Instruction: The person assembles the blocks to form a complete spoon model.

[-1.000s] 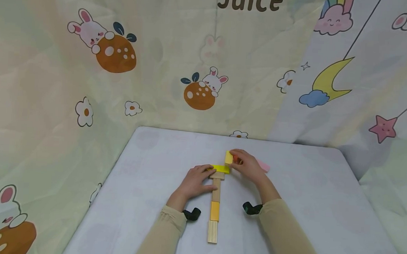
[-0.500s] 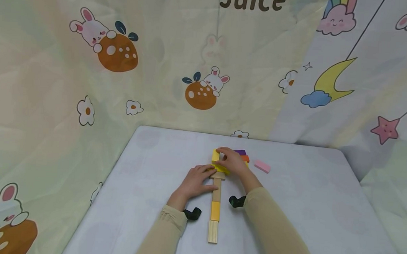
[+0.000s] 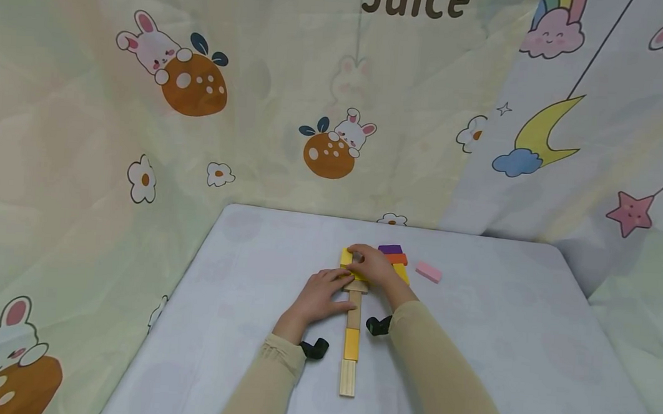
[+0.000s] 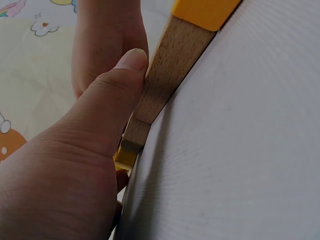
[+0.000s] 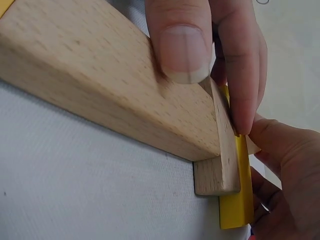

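My left hand [image 3: 320,295] lies beside a line of wooden blocks, its thumb on a plain wood block [image 3: 354,314] and its fingertips at a yellow block [image 5: 236,210] lying crosswise. A shorter plain crosspiece [image 5: 217,175] sits between those two. My right hand [image 3: 374,267] pinches another yellow block [image 3: 346,258] at the far side of the yellow crosspiece, close beside my left fingertips. Toward me the line continues with an orange-yellow block [image 3: 352,344] and a pale wood block [image 3: 347,378]. Fingers partly hide the far end of the line.
Right of the line lie a purple block [image 3: 390,249], an orange block [image 3: 397,259], a yellow block [image 3: 400,273] and a pink block [image 3: 429,272]. The white table [image 3: 501,291] ends at a printed cloth backdrop [image 3: 258,103].
My right hand has carried the yellow block leftward from the right end of the yellow crosspiece to its far left side. My left hand stays in place; the loose coloured blocks come into view.
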Demonstrator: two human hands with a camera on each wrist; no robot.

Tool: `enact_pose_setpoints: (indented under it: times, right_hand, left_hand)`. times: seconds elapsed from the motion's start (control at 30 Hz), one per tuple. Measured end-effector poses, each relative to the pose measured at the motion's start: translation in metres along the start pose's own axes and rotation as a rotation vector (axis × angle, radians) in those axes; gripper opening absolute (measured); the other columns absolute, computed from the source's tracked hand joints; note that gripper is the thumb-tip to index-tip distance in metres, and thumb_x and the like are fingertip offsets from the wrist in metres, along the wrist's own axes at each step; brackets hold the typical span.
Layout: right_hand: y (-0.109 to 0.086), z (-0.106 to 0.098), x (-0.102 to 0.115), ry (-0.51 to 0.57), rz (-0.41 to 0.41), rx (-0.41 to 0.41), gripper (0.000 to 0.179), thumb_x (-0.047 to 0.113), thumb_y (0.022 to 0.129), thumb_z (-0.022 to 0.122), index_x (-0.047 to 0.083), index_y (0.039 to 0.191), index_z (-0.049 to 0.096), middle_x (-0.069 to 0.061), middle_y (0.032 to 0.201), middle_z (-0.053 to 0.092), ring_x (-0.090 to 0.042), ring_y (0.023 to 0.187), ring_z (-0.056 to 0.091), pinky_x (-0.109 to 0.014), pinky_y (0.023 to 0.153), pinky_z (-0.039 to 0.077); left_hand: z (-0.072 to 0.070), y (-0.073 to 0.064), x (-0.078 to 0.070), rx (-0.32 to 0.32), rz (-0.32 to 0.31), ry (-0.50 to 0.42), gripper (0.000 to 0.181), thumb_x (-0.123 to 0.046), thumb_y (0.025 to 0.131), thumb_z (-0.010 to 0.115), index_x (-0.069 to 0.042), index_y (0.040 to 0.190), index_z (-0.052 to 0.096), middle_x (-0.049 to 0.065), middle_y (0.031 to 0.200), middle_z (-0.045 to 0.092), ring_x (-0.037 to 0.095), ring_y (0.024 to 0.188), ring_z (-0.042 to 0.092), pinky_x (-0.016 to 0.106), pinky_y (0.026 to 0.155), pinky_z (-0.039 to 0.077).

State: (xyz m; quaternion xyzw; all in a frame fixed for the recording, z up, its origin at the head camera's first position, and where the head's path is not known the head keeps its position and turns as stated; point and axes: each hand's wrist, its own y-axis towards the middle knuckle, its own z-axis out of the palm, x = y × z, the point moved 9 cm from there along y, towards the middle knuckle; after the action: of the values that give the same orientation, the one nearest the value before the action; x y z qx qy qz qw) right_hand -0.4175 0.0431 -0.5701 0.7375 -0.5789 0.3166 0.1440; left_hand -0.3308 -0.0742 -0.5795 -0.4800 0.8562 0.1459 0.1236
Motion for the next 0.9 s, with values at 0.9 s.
enact_pose_setpoints:
  times: [0.9]
  right_hand:
    - [-0.047, -0.058, -0.027, 0.045, 0.003, -0.094, 0.047, 0.032, 0.097, 0.064, 0.023, 0.142, 0.054, -0.007, 0.145, 0.053, -0.032, 0.127, 0.051, -0.054, 0.108, 0.044]
  left_hand:
    - [0.006, 0.001, 0.003, 0.041, -0.048, -0.003, 0.078, -0.079, 0.085, 0.046, -0.036, 0.150, 0.042, -0.007, 0.163, 0.026, 0.024, 0.143, 0.036, 0.049, 0.116, 0.033]
